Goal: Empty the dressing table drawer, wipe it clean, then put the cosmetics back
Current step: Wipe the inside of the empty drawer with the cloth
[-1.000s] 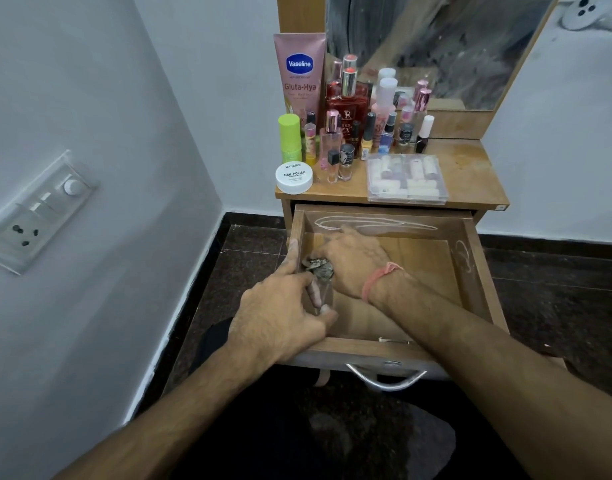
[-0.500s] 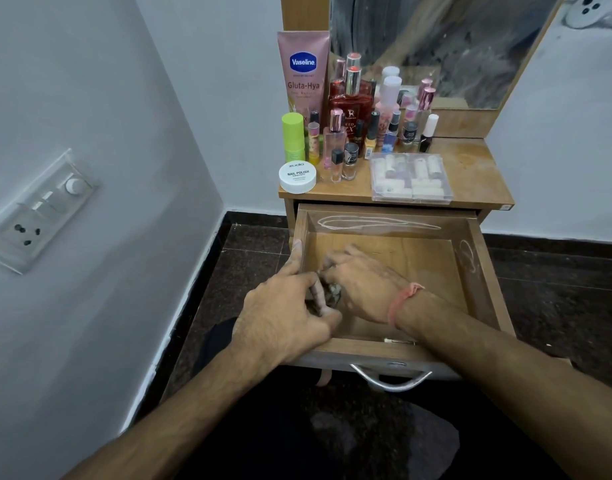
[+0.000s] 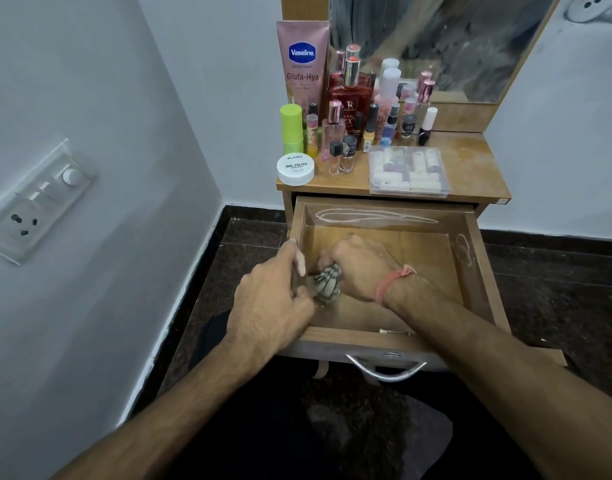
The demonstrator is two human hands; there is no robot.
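The wooden drawer (image 3: 470, 271) is pulled out, its floor bare of cosmetics. A small checked cloth (image 3: 327, 284) is bunched against the drawer's left inner wall. My right hand (image 3: 358, 268) grips the cloth and presses it down. My left hand (image 3: 273, 299) clasps the drawer's left wall, thumb along the rim, fingers curled inside by the cloth. The cosmetics stand on the tabletop: a pink Vaseline tube (image 3: 302, 64), a red perfume bottle (image 3: 349, 98), a green stick (image 3: 291, 128), a white nail polish remover jar (image 3: 295, 169), several small bottles, and a clear lipstick box (image 3: 408, 171).
A mirror (image 3: 436, 39) rises behind the tabletop. The grey wall on the left carries a switch and socket plate (image 3: 34, 202). A metal handle (image 3: 385, 370) sticks out from the drawer front. Dark floor lies around the table.
My right hand with the cloth has slid back and forth along the drawer's left side, now sitting slightly farther in. My left hand stays on the drawer's left wall.
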